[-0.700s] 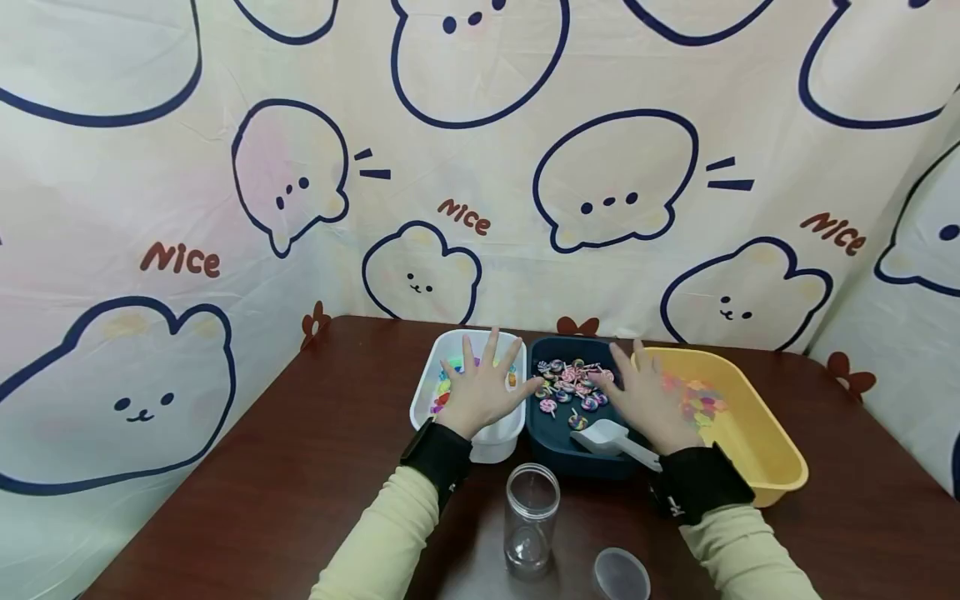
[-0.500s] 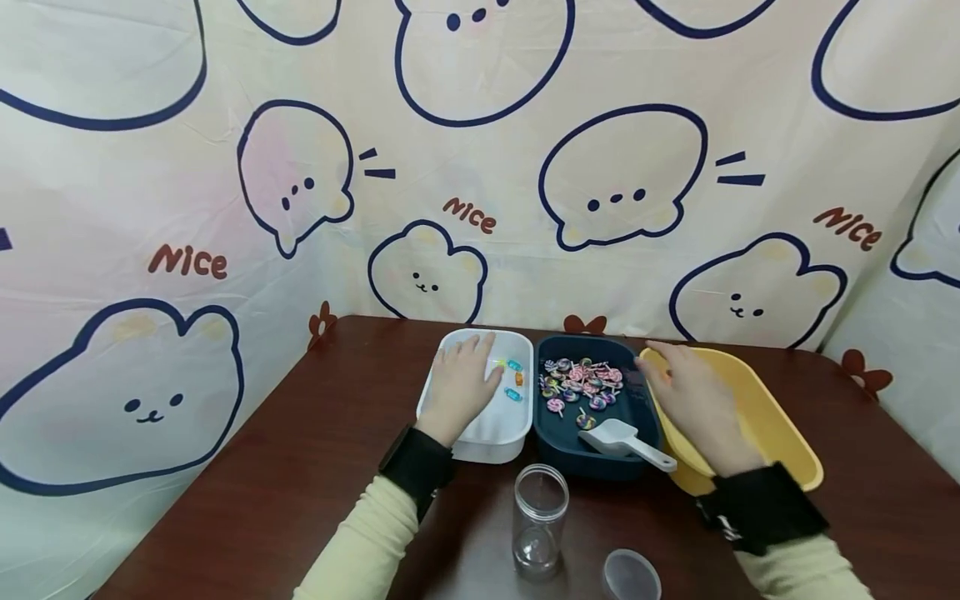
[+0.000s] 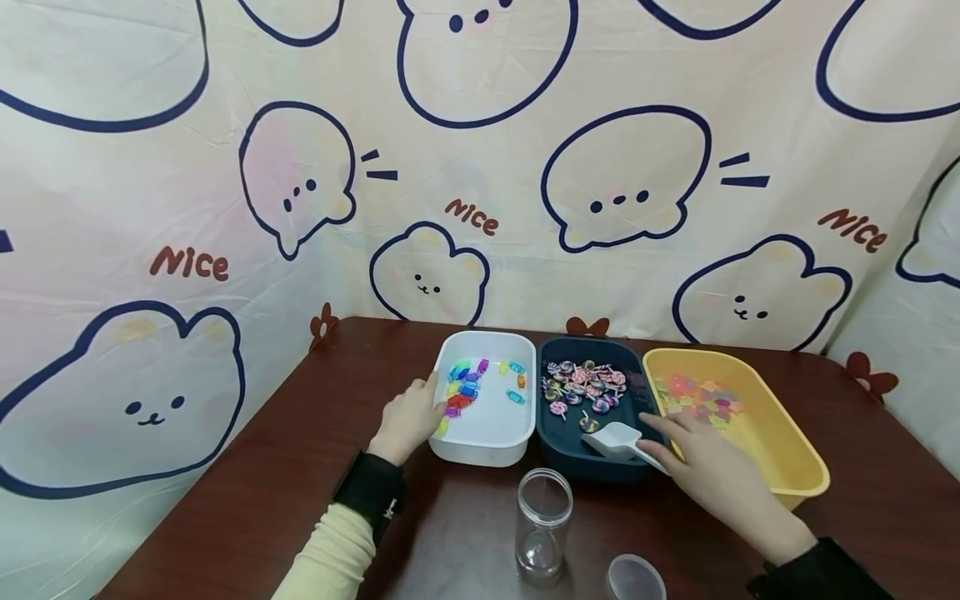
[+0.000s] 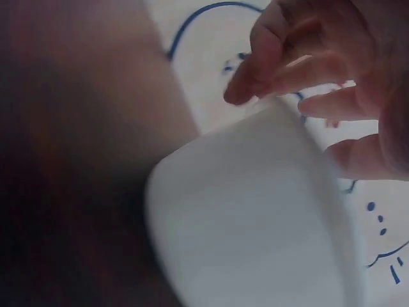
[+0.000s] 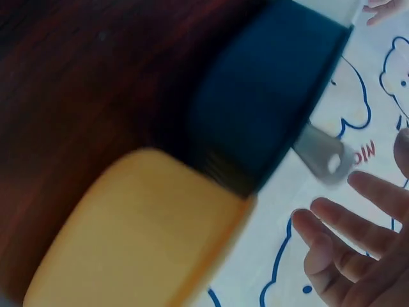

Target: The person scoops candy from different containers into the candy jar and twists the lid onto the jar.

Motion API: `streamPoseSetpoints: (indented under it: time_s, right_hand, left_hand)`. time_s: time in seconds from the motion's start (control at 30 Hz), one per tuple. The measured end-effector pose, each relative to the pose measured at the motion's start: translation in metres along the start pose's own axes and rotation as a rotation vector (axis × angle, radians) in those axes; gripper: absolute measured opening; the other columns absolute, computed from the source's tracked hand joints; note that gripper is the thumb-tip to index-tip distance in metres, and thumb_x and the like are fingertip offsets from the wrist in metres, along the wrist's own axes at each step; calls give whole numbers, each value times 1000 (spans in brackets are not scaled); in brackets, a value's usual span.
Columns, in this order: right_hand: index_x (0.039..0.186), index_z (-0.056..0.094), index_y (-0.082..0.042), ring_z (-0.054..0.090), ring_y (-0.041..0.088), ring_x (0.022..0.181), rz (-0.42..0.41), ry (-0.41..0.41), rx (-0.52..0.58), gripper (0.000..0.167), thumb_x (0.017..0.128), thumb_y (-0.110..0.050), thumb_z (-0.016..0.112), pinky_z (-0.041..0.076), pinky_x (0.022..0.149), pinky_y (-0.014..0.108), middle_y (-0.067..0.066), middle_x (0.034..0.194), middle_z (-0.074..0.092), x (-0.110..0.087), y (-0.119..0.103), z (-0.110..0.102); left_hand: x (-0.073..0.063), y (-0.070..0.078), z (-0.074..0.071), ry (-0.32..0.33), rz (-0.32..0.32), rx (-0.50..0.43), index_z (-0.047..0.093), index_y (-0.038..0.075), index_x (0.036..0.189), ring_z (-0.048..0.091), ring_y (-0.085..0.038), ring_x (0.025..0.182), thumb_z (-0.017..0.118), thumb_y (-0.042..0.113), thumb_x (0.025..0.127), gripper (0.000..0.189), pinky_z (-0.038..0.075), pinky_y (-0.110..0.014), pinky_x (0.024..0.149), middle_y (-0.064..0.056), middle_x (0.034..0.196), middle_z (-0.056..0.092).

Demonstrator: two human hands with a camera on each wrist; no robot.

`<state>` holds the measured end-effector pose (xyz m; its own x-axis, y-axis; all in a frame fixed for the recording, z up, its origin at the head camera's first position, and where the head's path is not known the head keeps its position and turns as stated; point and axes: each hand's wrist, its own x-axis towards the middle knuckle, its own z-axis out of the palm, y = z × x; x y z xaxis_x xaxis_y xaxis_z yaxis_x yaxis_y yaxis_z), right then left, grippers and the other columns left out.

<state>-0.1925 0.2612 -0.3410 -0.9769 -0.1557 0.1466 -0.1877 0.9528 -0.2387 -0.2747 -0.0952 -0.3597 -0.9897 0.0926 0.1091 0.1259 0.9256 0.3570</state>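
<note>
My left hand (image 3: 408,421) is at the left side of a white bin (image 3: 483,454), fingers loosely bent with tips right at the rim; the left wrist view shows nothing held. Small colourful candy-shaped pieces (image 3: 461,392) lie in that bin. Over the right edge of a dark blue bin (image 3: 592,468), my right hand (image 3: 712,475) hovers with fingers spread. A white scoop (image 3: 617,437) leans in the blue bin beside small lollipops (image 3: 585,383). In the right wrist view, the scoop's handle (image 5: 329,157) ends close to my fingertips.
A yellow bin (image 3: 772,442) with translucent colourful pieces (image 3: 697,396) stands at the right, against the blue one. A clear jar (image 3: 542,533) stands in front of the bins, and a round translucent lid (image 3: 636,579) lies right of it. A bear-printed sheet (image 3: 480,167) hangs behind the table.
My left hand has moved from over the white bin to its left side, uncovering the pieces inside. My right hand moved right towards the yellow bin, then down and back near the scoop handle.
</note>
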Motion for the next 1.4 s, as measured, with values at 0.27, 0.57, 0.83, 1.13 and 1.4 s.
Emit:
streamPoseSetpoints:
  time_s: [0.27,0.57,0.83,1.13,1.4]
  right_hand:
    - [124,72,-1,64,25,88,-33,-86,22,43,96,-33,70,59,82,52,16,106,74,9,-7,11]
    - [113,73,6,56,17,76,-60,-107,70,23,96,-7,68,59,76,40,10,92,72,15,-11,22]
    - [121,67,10,59,26,85,-128,30,150,26,101,-1,57,59,84,49,17,99,67,29,-32,8]
    - [115,72,-3,68,29,100,-431,-39,2,22,98,4,61,59,90,45,16,110,71,59,-114,2]
    - [118,72,2,70,30,98,-484,-306,-50,23,97,3,63,60,92,42,21,110,72,93,-160,17]
  left_hand:
    - [1,-9,12,71,39,12,61,-9,133,70,-35,93,63,5,97,39,61,-50,84,-25,120,68]
    - [0,-20,23,89,37,-41,64,-9,130,70,-35,88,65,3,96,37,62,-49,80,-25,118,70]
    - [14,-15,27,-14,-69,-139,44,-12,148,65,-36,96,59,5,100,52,58,-50,93,-28,131,63]
    - [17,-17,30,12,-99,-144,43,-10,150,67,-35,91,57,8,102,52,59,-50,90,-28,129,64]
    - [15,-11,30,23,-102,-154,44,-10,149,67,-35,87,57,6,101,52,60,-51,86,-28,126,66]
